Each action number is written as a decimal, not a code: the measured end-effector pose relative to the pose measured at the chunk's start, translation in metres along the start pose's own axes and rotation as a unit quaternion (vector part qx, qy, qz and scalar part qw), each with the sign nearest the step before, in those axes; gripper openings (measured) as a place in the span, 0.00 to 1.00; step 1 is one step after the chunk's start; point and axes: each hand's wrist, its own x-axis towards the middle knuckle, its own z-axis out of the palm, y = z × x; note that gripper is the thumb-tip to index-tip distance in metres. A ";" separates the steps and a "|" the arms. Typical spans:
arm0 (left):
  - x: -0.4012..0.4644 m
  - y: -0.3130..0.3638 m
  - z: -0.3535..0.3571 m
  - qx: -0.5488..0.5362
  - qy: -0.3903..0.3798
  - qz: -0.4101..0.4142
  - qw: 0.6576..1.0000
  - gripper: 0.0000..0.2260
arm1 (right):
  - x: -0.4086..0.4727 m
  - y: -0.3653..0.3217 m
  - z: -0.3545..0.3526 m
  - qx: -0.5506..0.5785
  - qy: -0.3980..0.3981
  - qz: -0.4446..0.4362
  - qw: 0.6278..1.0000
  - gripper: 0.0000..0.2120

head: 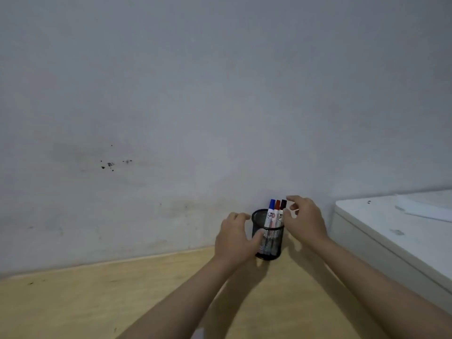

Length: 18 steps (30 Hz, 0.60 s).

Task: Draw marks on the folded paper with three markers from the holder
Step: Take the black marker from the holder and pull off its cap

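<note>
Left hand fingers clasp the holder; right hand fingers spread beside markers.

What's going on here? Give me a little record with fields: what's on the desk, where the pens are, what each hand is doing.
surface: wooden desk against a grey wall
holder: black mesh cup, upright near the wall
markers: blue, red, black, all standing in the holder
left hand: wrapped around the holder's side
right hand: at the black marker, fingers open
paper: not clearly seen
right side: white cabinet
</note>
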 end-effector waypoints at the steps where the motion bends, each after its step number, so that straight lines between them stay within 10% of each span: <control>1: 0.005 0.000 0.005 -0.001 0.013 0.003 1.000 0.22 | 0.005 0.002 0.003 -0.006 0.001 0.005 1.000 0.18; 18: 0.014 0.018 0.015 -0.114 0.054 -0.060 0.990 0.11 | 0.004 -0.042 -0.042 0.115 0.108 -0.128 0.979 0.05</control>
